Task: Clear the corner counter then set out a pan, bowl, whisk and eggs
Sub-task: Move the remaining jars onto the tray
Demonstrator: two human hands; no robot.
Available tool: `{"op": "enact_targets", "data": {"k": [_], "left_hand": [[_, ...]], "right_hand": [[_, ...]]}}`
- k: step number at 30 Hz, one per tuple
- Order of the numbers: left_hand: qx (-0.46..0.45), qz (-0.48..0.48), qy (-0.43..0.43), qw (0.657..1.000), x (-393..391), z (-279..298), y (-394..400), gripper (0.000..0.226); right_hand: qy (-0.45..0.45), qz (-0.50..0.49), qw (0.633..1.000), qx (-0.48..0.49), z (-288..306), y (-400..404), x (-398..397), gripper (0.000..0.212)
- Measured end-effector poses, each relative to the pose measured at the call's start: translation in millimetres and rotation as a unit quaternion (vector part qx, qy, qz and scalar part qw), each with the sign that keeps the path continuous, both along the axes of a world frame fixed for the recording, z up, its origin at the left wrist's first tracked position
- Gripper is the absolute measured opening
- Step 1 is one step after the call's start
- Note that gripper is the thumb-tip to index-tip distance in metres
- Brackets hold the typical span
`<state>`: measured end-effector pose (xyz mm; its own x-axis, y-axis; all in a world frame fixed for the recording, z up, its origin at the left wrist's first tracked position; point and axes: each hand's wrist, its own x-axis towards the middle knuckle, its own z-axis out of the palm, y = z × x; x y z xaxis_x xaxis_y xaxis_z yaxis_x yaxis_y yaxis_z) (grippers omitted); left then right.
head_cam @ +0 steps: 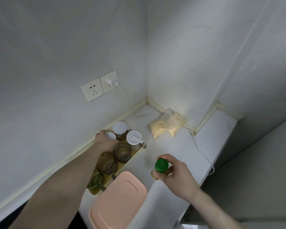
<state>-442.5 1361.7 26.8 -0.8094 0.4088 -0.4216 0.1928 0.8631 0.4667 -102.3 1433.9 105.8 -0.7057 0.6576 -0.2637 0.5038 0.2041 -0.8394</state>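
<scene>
Pinching a green-capped bottle [159, 168], the right hand's fingers [168, 160] curl round it above the tabletop [175, 151]. The left hand [104, 139] reaches to ten o'clock, fingers wrapping a white-lidded jar [110, 136] on the tray [134, 153]. Best lift straight up, clear of the neighbouring glasses [122, 152].

We see a dim, greyish picture where a bright pool of light falls on the white stone corner counter [157, 147], while wide-angle distortion bends the darker, slightly soft edges.
</scene>
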Motion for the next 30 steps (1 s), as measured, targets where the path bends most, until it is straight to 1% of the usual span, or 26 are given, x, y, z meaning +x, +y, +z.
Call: {"op": "enact_targets", "data": {"k": [2, 3, 5, 8, 12, 15, 17, 20, 23, 25, 30], "left_hand": [[0.016, -0.008, 0.006, 1.000, 0, 6, -9, 0.102], [0.028, -0.006, 0.009, 1.000, 0, 11, -13, 0.098], [0.059, -0.006, 0.029, 0.998, 4, 23, -25, 0.082], [0.114, -0.045, 0.073, 0.990, 23, 55, -47, 0.061], [0.213, -0.108, 0.061, 0.969, 71, 110, -82, 0.036], [0.240, -0.149, 0.070, 0.957, 102, 143, -101, 0.024], [0.221, -0.175, 0.088, 0.955, 112, 155, -106, 0.026], [0.136, -0.192, 0.127, 0.964, 118, 159, -116, 0.033], [0.079, -0.188, 0.125, 0.971, 116, 155, -124, 0.036], [0.074, -0.168, 0.117, 0.976, 115, 157, -130, 0.036], [0.077, -0.144, 0.100, 0.982, 113, 165, -138, 0.025]], "right_hand": [[0.003, 0.007, 1.000, -0.002, -1, -3, -7, 0.032], [0.005, 0.010, 1.000, -0.003, 0, -4, -10, 0.032], [0.014, 0.015, 1.000, -0.009, 2, -5, -17, 0.033], [0.036, 0.013, 0.999, -0.012, 10, -8, -31, 0.048], [0.054, 0.033, 0.998, 0.008, 16, -15, -57, 0.068], [0.051, 0.069, 0.995, 0.047, 20, -29, -78, 0.074], [0.050, 0.099, 0.991, 0.080, 22, -39, -87, 0.072], [0.046, 0.134, 0.984, 0.107, 26, -56, -99, 0.070], [0.054, 0.152, 0.978, 0.134, 30, -68, -109, 0.071], [0.054, 0.166, 0.972, 0.158, 33, -75, -115, 0.071], [0.045, 0.182, 0.960, 0.208, 37, -87, -123, 0.069]]}}
